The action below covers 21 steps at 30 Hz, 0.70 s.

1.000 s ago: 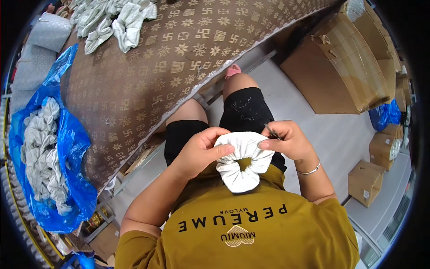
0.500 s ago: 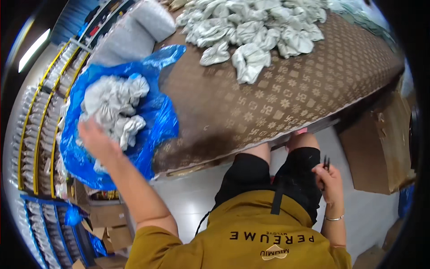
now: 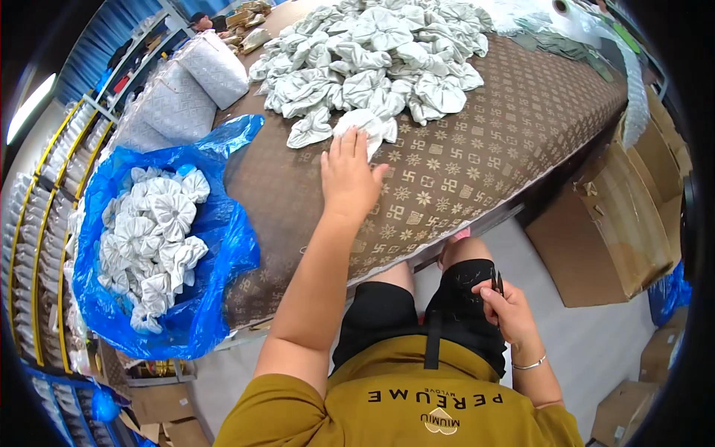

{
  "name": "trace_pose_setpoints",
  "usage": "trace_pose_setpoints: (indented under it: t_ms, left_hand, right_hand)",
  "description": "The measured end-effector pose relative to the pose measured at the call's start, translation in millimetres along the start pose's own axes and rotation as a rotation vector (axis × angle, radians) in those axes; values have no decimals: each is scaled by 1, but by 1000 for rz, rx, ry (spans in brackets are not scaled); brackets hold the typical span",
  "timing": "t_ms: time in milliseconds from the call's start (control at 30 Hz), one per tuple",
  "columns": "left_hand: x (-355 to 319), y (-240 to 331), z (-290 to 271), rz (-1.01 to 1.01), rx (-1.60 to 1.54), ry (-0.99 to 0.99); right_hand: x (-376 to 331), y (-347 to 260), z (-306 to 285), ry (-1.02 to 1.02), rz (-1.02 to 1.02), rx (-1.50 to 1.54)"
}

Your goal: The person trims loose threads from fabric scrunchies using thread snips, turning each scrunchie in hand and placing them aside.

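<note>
My left hand [image 3: 350,177] lies over the table with fingers stretched out and palm down. Its fingertips touch the near edge of a pale, gathered cloth piece [image 3: 365,121] at the front of a large heap of similar pieces [image 3: 387,56]. My right hand [image 3: 510,311] is closed around small black thread snips [image 3: 497,281], held in front of my right thigh with the two points upward. At the left, an open blue plastic bag [image 3: 231,257] holds several more of the crumpled, rosette-like cloth pieces [image 3: 153,235].
A brown patterned cloth covers the table [image 3: 462,160]. Wrapped quilted bundles [image 3: 175,100] stand at its far left. Cardboard boxes [image 3: 573,253] sit on the floor at the right. Shelves with packed goods [image 3: 45,246] line the left. Clear film [image 3: 573,18] lies far right.
My left hand has moved right from the cloth pieces in the blue bag to the heap on the table. My right hand keeps hold of the snips. The view has shifted.
</note>
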<state>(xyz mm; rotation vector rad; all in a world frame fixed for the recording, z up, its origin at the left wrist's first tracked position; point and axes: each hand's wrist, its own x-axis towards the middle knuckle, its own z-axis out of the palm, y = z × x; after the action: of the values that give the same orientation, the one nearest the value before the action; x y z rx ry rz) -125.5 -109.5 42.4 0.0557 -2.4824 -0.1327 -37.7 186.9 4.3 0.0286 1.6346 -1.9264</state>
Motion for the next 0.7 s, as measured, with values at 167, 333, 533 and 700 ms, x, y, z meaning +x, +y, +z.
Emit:
trace_pose_setpoints:
  t_ms: [167,333,533,700]
  left_hand:
    - [-4,7,-24,-7,-168,46]
    - [-37,45,-78,70,-734,-101]
    - [-78,63,-81,-574,-1626,-764]
    - [-107,76,-50,-603,-1977,-778]
  right_hand:
    - [-4,8,-16,19,-66,-18]
    - [7,-23,-3,33,-345,-139]
    - [21,-39,19,-250,-340,-201]
    - [22,-31,18,-112,-212,264]
